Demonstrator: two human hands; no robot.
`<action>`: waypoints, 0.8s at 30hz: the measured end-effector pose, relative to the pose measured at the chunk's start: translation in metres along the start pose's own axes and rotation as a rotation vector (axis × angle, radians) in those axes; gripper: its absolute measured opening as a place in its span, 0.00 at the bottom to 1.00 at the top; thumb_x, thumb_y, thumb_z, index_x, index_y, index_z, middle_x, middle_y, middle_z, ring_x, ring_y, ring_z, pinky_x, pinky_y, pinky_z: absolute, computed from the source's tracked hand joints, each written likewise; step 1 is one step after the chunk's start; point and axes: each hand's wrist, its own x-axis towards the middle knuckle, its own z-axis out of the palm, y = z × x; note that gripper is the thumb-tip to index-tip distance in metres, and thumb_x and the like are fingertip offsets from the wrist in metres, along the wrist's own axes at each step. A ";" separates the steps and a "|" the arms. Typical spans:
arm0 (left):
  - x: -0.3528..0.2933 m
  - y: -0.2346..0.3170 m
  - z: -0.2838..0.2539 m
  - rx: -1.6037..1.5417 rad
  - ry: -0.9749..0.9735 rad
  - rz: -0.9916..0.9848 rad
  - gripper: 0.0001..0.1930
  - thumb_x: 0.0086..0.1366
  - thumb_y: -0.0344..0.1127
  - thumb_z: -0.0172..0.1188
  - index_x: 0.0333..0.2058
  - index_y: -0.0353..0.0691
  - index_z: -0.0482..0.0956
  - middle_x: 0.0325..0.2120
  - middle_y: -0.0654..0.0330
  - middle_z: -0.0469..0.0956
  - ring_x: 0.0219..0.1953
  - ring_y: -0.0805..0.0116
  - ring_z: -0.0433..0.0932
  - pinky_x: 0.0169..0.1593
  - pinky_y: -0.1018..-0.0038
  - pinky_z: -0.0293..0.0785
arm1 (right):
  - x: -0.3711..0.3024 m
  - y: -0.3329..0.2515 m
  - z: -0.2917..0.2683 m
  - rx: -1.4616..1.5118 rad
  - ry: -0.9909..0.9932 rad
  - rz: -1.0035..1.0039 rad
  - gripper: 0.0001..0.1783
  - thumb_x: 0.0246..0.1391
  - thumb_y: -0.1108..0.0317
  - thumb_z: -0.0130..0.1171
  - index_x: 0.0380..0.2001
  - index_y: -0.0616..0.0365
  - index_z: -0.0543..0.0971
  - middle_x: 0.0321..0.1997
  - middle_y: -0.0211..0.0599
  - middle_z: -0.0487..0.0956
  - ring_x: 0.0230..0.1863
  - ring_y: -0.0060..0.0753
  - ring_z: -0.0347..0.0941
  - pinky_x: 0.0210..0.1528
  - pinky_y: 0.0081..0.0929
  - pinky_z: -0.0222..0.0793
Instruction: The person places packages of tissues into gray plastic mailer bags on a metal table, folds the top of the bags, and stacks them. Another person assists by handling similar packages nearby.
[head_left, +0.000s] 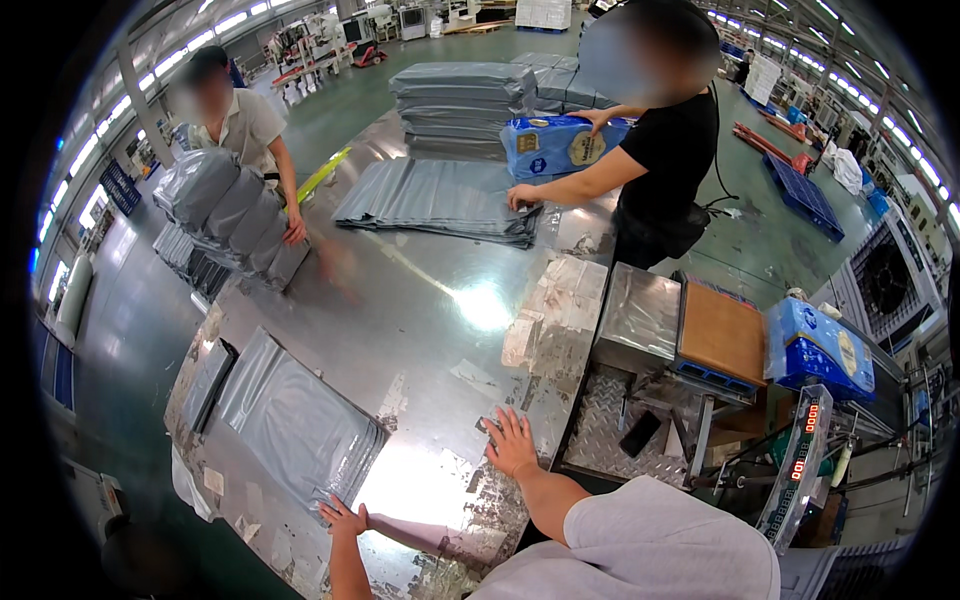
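Note:
My left hand [345,518] has its fingers spread at the near end of a flat stack of grey plastic bags [300,425], its fingertips at the stack's lower corner. My right hand [512,443] rests palm down with fingers apart on the worn metal tabletop [400,300], holding nothing. A smaller folded grey bundle [210,385] lies just left of the stack.
Across the table, a person in black [665,140] touches a wide grey bag pile [435,200] and a blue package [560,147]. Another person [240,125] stands at far left beside wrapped grey bundles [225,210]. At right are a machine with red digits [805,440] and a phone [640,434].

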 end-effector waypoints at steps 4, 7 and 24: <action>0.000 0.000 0.000 -0.015 -0.001 0.001 0.50 0.51 0.66 0.42 0.58 0.43 0.24 0.58 0.42 0.19 0.61 0.45 0.21 0.50 0.38 0.50 | 0.000 0.000 0.000 -0.015 -0.021 0.005 0.29 0.50 0.54 0.41 0.57 0.43 0.55 0.63 0.38 0.47 0.65 0.41 0.36 0.62 0.46 0.31; 0.000 -0.001 0.001 -0.012 0.001 -0.001 0.50 0.51 0.66 0.42 0.58 0.43 0.24 0.58 0.42 0.19 0.61 0.45 0.21 0.50 0.38 0.49 | 0.000 -0.002 0.000 -0.020 -0.029 0.005 0.29 0.50 0.54 0.40 0.58 0.43 0.55 0.63 0.38 0.47 0.65 0.41 0.36 0.62 0.45 0.31; -0.010 0.009 -0.009 0.004 -0.032 -0.015 0.47 0.55 0.63 0.38 0.58 0.41 0.22 0.57 0.40 0.19 0.60 0.45 0.19 0.59 0.51 0.36 | -0.002 0.004 -0.001 0.026 0.008 0.012 0.29 0.51 0.54 0.40 0.58 0.42 0.54 0.64 0.38 0.45 0.65 0.40 0.35 0.63 0.44 0.31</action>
